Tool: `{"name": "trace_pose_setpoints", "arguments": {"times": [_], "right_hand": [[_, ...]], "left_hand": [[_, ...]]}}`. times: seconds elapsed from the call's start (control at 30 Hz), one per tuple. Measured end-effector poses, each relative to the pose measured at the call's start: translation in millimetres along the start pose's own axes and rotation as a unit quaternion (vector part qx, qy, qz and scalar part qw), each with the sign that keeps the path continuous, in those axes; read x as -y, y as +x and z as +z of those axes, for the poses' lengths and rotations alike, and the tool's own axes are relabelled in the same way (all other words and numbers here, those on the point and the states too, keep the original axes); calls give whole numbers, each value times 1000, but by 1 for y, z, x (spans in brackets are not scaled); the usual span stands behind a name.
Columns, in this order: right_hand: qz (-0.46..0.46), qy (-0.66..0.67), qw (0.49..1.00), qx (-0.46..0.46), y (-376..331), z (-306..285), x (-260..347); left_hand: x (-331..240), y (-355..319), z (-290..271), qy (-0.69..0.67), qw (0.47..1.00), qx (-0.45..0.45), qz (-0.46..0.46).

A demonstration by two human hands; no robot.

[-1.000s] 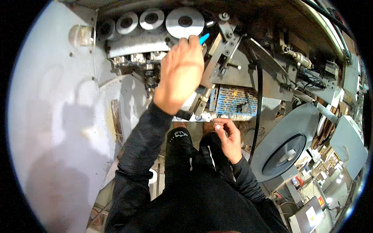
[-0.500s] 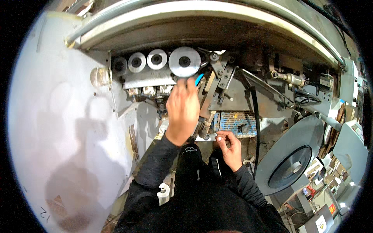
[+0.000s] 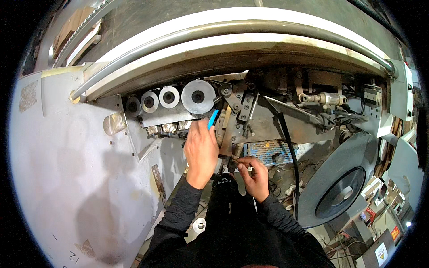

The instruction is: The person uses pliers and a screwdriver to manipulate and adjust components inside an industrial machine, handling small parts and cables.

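My left hand [image 3: 202, 152] is over the machine below the largest metal roller [image 3: 198, 97], back of the hand up, fingers bent together. Its fingertips are partly hidden. A bright blue strip [image 3: 213, 119] shows right beside them; I cannot tell whether they grip it. Lower and to the right, my right hand [image 3: 255, 178] has thumb and forefinger closed at the lower end of a slanted metal bracket [image 3: 226, 144]. What sits between those fingers is too small to make out.
Smaller rollers [image 3: 169, 97] line up to the left. A grey panel [image 3: 58, 156] fills the left side. Beyond the machine runs a curved rail [image 3: 232, 29]. A black hose [image 3: 288, 143] hangs right of my right hand, near a large grey disc [image 3: 339, 183].
The view has shifted, so the machine sits lower and slightly left. My left hand has drawn a little away from the large roller. My right hand has moved closer to the bracket's lower end.
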State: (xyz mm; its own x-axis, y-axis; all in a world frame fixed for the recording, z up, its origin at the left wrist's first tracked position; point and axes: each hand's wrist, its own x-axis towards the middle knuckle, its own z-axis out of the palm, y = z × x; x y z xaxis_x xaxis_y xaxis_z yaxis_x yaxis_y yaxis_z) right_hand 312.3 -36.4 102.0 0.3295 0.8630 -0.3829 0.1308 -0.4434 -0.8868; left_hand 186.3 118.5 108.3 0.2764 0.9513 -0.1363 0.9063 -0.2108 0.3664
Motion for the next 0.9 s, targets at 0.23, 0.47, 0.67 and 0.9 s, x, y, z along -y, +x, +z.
{"name": "trace_pose_setpoints", "arguments": {"times": [0.23,0.47,0.67,0.9], "right_hand": [[-3,18,1000,1,3,4,-5],[101,70,992,-8,-7,-4,-19],[105,27,994,24,-6,-16,-34],[99,17,995,14,-5,-8,-32]], "left_hand": [[13,-10,-11,-137,990,40,22],[9,2,-5,-101,994,42,-5],[31,-7,14,-167,984,-31,47],[53,-8,32,-172,978,-81,85]]}}
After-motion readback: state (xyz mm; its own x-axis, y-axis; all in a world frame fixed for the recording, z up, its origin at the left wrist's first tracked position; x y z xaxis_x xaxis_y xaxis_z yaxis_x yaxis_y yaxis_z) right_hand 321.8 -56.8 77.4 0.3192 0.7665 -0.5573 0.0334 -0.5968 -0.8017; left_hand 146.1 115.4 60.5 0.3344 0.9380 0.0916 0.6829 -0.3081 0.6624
